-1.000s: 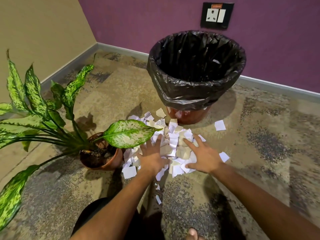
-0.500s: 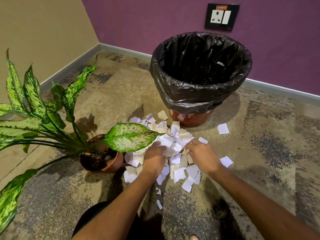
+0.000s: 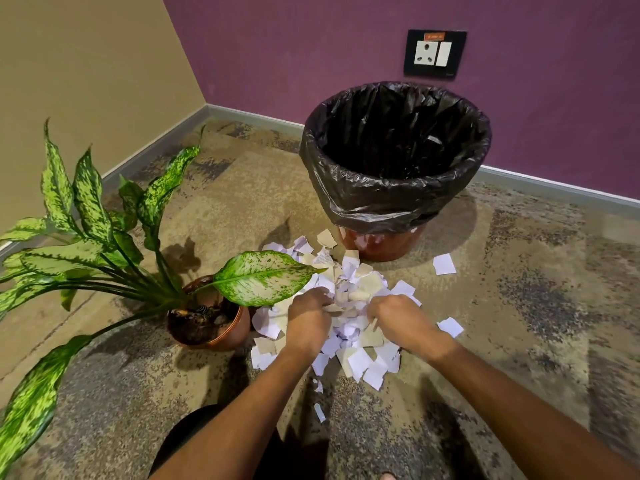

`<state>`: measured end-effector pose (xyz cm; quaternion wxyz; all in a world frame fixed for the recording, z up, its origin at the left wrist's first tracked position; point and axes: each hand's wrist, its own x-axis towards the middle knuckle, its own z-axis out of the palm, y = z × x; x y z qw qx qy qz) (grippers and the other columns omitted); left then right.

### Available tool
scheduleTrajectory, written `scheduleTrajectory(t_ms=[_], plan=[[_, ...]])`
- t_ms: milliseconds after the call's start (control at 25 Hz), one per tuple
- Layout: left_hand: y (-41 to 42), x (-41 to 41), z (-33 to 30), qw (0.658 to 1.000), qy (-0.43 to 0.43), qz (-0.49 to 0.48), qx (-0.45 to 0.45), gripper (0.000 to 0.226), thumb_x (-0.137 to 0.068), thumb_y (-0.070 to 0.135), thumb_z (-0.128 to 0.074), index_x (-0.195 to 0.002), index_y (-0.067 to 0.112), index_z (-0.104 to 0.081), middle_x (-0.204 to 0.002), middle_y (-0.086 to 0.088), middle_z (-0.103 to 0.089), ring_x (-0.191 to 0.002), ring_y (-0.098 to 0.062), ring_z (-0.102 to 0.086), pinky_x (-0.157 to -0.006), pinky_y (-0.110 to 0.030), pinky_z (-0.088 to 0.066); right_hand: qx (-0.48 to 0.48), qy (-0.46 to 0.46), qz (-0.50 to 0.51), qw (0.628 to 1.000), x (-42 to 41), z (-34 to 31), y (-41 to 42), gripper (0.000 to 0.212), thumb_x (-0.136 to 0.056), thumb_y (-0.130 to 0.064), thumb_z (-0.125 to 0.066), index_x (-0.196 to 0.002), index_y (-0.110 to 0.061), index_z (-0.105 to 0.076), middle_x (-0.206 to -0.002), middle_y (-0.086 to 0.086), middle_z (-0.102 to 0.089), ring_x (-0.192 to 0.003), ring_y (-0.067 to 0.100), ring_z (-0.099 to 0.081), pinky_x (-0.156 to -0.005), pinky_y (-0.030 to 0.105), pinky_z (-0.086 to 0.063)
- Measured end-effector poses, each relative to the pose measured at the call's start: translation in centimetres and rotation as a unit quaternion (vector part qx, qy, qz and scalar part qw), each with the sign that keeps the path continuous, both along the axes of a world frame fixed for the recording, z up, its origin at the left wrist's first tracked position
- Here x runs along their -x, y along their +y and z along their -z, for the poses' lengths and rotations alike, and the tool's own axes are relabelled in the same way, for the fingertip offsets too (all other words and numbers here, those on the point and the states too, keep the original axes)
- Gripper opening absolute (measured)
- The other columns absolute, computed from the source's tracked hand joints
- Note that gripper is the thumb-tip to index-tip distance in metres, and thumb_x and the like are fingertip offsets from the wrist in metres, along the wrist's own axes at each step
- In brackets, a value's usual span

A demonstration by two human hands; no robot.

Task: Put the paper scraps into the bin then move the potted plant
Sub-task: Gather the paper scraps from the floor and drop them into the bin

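A heap of white and tan paper scraps (image 3: pixel 349 282) lies on the carpet in front of a brown bin lined with a black bag (image 3: pixel 394 199). My left hand (image 3: pixel 306 320) and my right hand (image 3: pixel 398 317) press into the heap from either side, fingers curled around bunched scraps between them. Left of the heap stands the potted plant (image 3: pixel 207 320), a brown pot with long speckled green leaves; one broad leaf (image 3: pixel 263 280) hangs over the heap's left edge, just above my left hand.
Loose scraps lie apart from the heap: one (image 3: pixel 444 264) right of the bin's base, one (image 3: pixel 450 326) beside my right wrist, small bits (image 3: pixel 319 412) near my knees. The purple wall with a socket plate (image 3: pixel 434 53) is close behind the bin. A tan wall runs along the left.
My hands went from lying flat and spread on the heap to curling inward, drawing scraps into a bunch between them. The view has shifted slightly.
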<state>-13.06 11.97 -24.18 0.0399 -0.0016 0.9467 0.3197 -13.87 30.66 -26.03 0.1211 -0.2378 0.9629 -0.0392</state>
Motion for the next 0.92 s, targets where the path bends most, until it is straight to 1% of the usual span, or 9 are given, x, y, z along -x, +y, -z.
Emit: scheduleTrajectory(t_ms=[120, 240, 360, 440, 600, 720, 800, 840, 920], plan=[[0.6, 0.0, -2.6, 0.997, 0.042, 0.051, 0.028, 0.03, -0.085, -0.005, -0.052, -0.109, 0.002, -0.07, -0.128, -0.002, -0.059, -0.115, -0.018, -0.055, -0.099, -0.03, -0.043, 0.044, 0.032, 0.01, 0.999, 0.0, -2.8, 1.6, 0.032, -0.076, -0.002, -0.055, -0.1, -0.017, -0.069, -0.107, 0.0, -0.066, -0.099, 0.025, -0.062, -0.079, 0.032, -0.046], [2.4, 0.7, -6.2, 0.994, 0.086, 0.049, -0.046, 0.03, -0.084, -0.002, -0.055, -0.105, 0.011, -0.072, -0.13, 0.003, -0.057, -0.124, -0.014, -0.051, -0.105, -0.021, -0.037, 0.134, 0.08, 0.034, 0.987, 0.4, -7.9, 2.9, 0.024, -0.076, -0.004, -0.062, -0.092, -0.018, -0.072, -0.101, -0.004, -0.07, -0.095, 0.021, -0.064, -0.078, 0.033, -0.052], [4.5, 1.7, -11.2, 0.97, 0.194, 0.023, -0.142, 0.024, -0.074, -0.006, -0.07, -0.093, 0.008, -0.077, -0.118, -0.003, -0.065, -0.101, -0.008, -0.061, -0.087, 0.003, -0.036, 0.213, 0.174, 0.054, 0.96, 0.9, -13.4, 4.0, 0.022, -0.071, -0.001, -0.071, -0.084, -0.019, -0.074, -0.092, -0.007, -0.072, -0.084, 0.018, -0.068, -0.073, 0.033, -0.056], [5.7, 2.1, -14.6, 0.947, 0.245, -0.01, -0.206, 0.025, -0.071, -0.008, -0.074, -0.09, 0.008, -0.077, -0.111, 0.002, -0.067, -0.088, -0.002, -0.063, -0.078, 0.002, -0.041, 0.265, 0.213, 0.083, 0.937, 1.1, -16.9, 4.6, 0.023, -0.071, 0.001, -0.071, -0.083, -0.018, -0.075, -0.091, -0.007, -0.073, -0.081, 0.014, -0.068, -0.075, 0.032, -0.056], [6.8, 4.2, -19.0, 0.903, 0.219, -0.099, -0.355, 0.017, -0.075, 0.001, -0.076, -0.084, 0.015, -0.077, -0.108, 0.007, -0.07, -0.094, -0.006, -0.066, -0.077, -0.022, -0.056, 0.326, 0.267, 0.112, 0.9, 3.2, -22.4, 5.8, 0.023, -0.076, 0.0, -0.068, -0.085, -0.02, -0.076, -0.091, -0.006, -0.073, -0.082, 0.01, -0.067, -0.077, 0.031, -0.056], [6.7, 7.1, -20.8, 0.891, 0.189, -0.16, -0.38, 0.019, -0.077, 0.008, -0.076, -0.092, 0.019, -0.076, -0.094, 0.008, -0.073, -0.081, 0.003, -0.067, -0.062, -0.011, -0.051, 0.342, 0.295, 0.156, 0.878, 6.8, -23.8, 6.4, 0.024, -0.078, -0.005, -0.064, -0.086, -0.024, -0.075, -0.09, -0.008, -0.073, -0.08, 0.01, -0.066, -0.078, 0.035, -0.056], [6.5, 8.9, -21.5, 0.904, 0.177, -0.18, -0.346, 0.021, -0.079, 0.01, -0.075, -0.099, 0.017, -0.076, -0.095, 0.006, -0.073, -0.082, -0.003, -0.067, -0.061, -0.01, -0.051, 0.334, 0.286, 0.169, 0.882, 8.9, -23.6, 6.5, 0.024, -0.077, -0.005, -0.062, -0.084, -0.025, -0.074, -0.097, -0.01, -0.072, -0.087, 0.011, -0.066, -0.082, 0.038, -0.055], [6.6, 9.4, -21.8, 0.91, 0.17, -0.18, -0.331, 0.02, -0.079, 0.01, -0.074, -0.098, 0.017, -0.076, -0.096, 0.005, -0.073, -0.081, -0.005, -0.066, -0.061, -0.01, -0.05, 0.321, 0.277, 0.173, 0.889, 9.7, -23.2, 6.5, 0.025, -0.077, -0.003, -0.062, -0.084, -0.024, -0.074, -0.105, -0.008, -0.071, -0.095, 0.013, -0.065, -0.087, 0.04, -0.053], [6.7, 9.9, -22.6, 0.925, 0.159, -0.156, -0.307, 0.014, -0.079, 0.008, -0.073, -0.078, 0.022, -0.075, -0.083, 0.007, -0.07, -0.071, -0.006, -0.061, -0.051, -0.01, -0.047, 0.293, 0.26, 0.186, 0.901, 10.8, -22.5, 6.3, 0.025, -0.078, -0.002, -0.062, -0.089, -0.019, -0.075, -0.123, -0.002, -0.064, -0.113, 0.018, -0.058, -0.096, 0.043, -0.048]])
